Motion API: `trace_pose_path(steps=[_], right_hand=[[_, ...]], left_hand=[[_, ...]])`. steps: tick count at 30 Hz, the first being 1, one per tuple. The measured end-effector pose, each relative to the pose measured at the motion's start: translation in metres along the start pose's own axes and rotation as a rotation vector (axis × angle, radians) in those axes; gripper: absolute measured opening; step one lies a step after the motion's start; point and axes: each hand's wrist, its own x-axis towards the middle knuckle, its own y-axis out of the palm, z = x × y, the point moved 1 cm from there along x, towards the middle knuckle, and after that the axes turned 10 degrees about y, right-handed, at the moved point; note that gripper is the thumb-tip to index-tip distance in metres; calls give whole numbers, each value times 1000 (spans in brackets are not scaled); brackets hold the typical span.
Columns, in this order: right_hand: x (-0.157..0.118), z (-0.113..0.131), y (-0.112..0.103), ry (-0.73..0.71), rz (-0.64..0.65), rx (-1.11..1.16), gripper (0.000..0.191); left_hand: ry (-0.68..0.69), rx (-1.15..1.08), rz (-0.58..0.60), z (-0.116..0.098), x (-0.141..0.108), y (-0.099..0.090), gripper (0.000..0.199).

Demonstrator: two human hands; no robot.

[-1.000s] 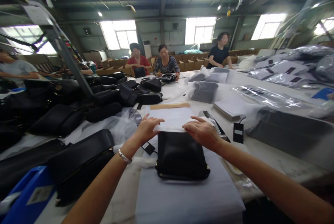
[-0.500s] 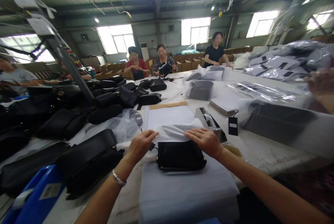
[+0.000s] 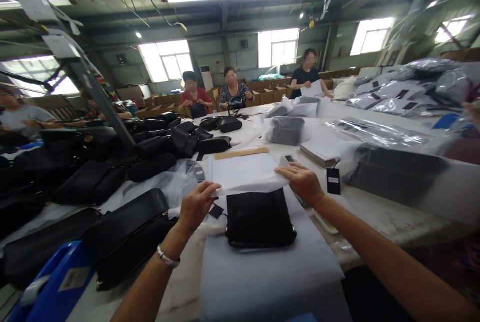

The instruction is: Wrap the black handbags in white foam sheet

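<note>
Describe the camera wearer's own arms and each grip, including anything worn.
The left grip and right grip are ungloved. The left forearm and right forearm are bare, with no sleeve visible. A shiny, silver-coloured bangle circles the left wrist; none shows on the right.

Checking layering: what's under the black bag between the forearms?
Pale sheeting shows along the near and right sides of the black bag; what's directly beneath is covered.

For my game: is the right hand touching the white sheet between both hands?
Touching: in the head view, the right hand holds the white sheet by its end.
</note>
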Motion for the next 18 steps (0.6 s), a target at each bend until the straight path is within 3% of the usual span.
trace_pose_path(steps=[4, 9, 13, 18], right_hand=[[-17, -2, -9, -61, -11, 37, 55], [-54, -1, -2, -140, -23, 61, 45], [-73, 1, 1, -111, -23, 30, 39], [-66, 23, -4, -50, -96, -51, 49]], left_hand=[[108, 4, -17, -7, -4, -5, 28], [218, -30, 43, -6, -28, 14, 20], [197, -35, 9, -2, -41, 27, 16], [134, -110, -100, -3, -43, 26, 10]])
